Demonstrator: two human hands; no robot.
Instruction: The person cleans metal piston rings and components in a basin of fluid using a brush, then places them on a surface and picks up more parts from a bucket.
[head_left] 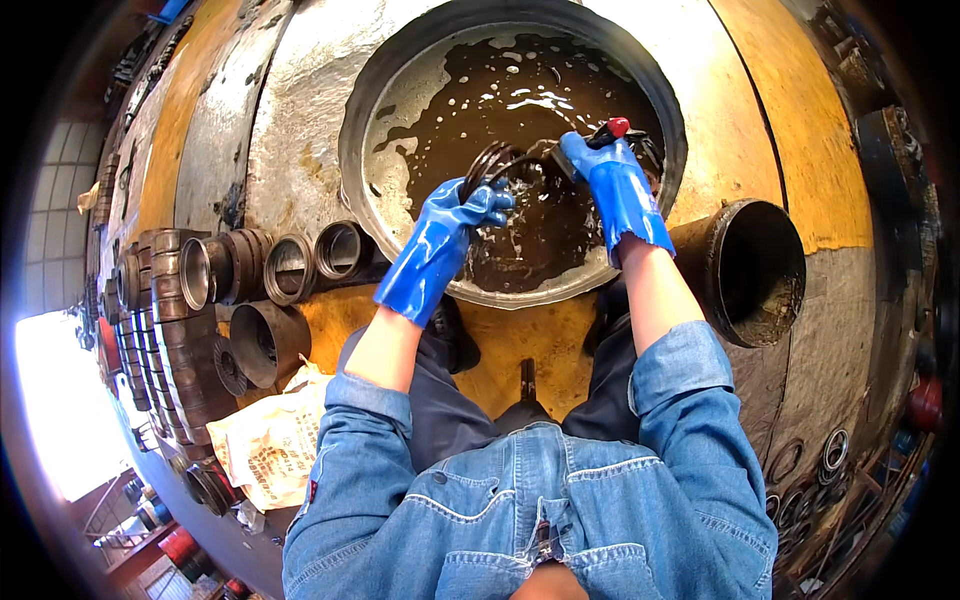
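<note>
Dark rings (487,163), grasped by left hand (462,208), extend beyond its fingers toward right hand (612,182), which clasps a red-tipped tool (618,127) above the round basin (356,150).

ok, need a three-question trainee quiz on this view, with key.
1. True or false: the left hand, in a shiny blue rubber glove, holds thin dark rings.
2. What colour is the end of the dark-handled tool in the right hand?
3. What does the round grey metal basin hold: A) brown liquid with pale foam, B) dry sand, C) folded cloth?
Key: 1. true; 2. red; 3. A.
</note>
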